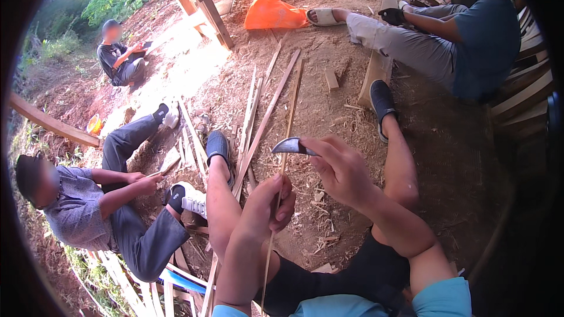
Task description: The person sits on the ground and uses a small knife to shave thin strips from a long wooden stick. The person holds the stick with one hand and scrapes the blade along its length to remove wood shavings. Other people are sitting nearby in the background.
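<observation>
My left hand (271, 204) is closed round a long thin wooden strip (284, 162), which slants up and away from between my knees. My right hand (346, 170) pinches a small curved knife (292, 146) with a shiny grey blade pointing left. The blade lies across the strip just above my left fist; whether its edge touches the wood I cannot tell. Fingers hide the knife's grip end.
Several long strips (267, 105) lie on the shaving-strewn ground. A short wood block (332, 80) and an orange sheet (270, 12) are farther off. People sit at left (76, 199), far left (120, 56) and right (484, 41). Wooden posts (205, 9) stand ahead.
</observation>
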Available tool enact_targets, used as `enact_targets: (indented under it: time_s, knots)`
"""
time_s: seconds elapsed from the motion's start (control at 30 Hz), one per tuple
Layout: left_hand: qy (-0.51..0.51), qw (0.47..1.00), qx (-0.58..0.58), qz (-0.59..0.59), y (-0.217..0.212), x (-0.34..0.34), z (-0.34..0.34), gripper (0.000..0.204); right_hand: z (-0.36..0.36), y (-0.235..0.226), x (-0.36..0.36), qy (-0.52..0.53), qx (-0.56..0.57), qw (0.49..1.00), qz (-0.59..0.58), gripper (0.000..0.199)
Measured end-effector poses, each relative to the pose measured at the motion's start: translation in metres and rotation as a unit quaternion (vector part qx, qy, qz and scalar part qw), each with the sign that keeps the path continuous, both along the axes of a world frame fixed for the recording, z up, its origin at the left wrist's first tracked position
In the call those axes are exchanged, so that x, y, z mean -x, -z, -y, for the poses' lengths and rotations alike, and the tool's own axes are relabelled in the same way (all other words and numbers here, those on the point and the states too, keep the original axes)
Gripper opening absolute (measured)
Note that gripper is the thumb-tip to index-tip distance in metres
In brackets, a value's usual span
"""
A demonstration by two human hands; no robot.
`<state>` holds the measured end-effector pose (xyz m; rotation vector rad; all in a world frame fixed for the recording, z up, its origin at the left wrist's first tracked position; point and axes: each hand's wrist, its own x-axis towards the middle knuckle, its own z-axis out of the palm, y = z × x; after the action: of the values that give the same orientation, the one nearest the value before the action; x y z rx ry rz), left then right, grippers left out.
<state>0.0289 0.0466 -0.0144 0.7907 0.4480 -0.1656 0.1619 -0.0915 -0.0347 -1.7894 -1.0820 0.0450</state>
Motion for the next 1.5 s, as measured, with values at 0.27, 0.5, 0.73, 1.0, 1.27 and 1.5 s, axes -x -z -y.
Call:
enact_targets:
  time_s: [0.27,0.5,0.73,1.0,1.27,1.5]
  knots:
    - [-0.016,0.999,-0.033,0.005,0.008,0.009,-0.002,0.035,-0.003,0.001,0.007,-0.016,0.021,0.999,0.046,0.034]
    - [-0.039,0.998,-0.055,-0.002,0.000,0.014,-0.002,0.034,-0.006,0.000,0.012,-0.011,0.037,0.998,0.040,0.028]
    - [-0.076,0.994,-0.083,-0.007,0.002,0.013,-0.001,0.033,-0.007,0.001,0.017,-0.013,0.052,0.997,0.055,0.026]
    - [-0.098,0.979,-0.178,-0.014,-0.010,0.005,0.005,0.034,-0.006,0.002,0.018,-0.010,0.076,0.996,0.047,0.030]
    - [-0.086,0.981,-0.172,-0.004,-0.002,0.010,0.004,0.035,-0.008,-0.002,0.019,-0.018,0.054,0.998,0.020,0.029]
    - [-0.086,0.971,-0.223,-0.013,-0.004,0.015,0.008,0.036,-0.007,-0.004,0.020,-0.008,0.040,0.999,0.035,0.029]
